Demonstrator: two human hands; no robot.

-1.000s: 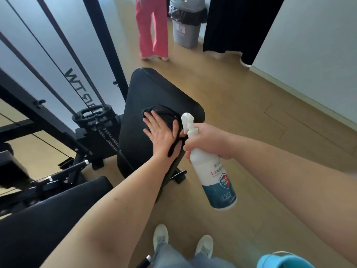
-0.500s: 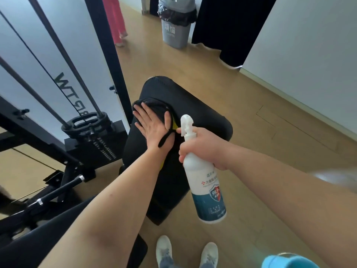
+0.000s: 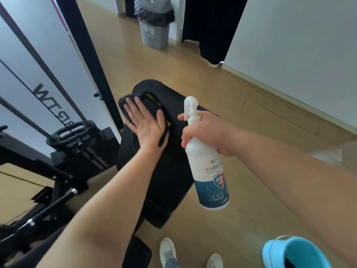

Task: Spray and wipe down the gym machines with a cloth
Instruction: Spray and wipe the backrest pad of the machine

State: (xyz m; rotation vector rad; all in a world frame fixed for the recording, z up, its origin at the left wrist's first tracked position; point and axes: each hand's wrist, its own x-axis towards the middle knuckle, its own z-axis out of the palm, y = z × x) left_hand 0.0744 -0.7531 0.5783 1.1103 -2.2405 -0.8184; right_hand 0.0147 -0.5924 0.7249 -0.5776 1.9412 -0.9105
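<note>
Pressing down flat, the left hand (image 3: pixel 144 122) lies on the dark cloth (image 3: pixel 150 105) with its fingers straight and spread. The cloth sits on the top part of the black pad (image 3: pixel 164 171), close to the pad's left edge. A moment ago the hand and cloth were nearer the middle of the pad's top. Now they have slid up and over to the left. So the wiping is going on, and that top corner is getting its turn. The right hand (image 3: pixel 208 130) is wrapped round the neck of the white and blue spray bottle (image 3: pixel 209 176), with one finger by the trigger. It holds the bottle up in the air just to the right of the pad, not touching it, much as it did before. I can't tell if any spray is coming out. I think the lower part of the pad may want a wipe next. A grey bin (image 3: pixel 154 33) stands far back on the wooden floor.
</note>
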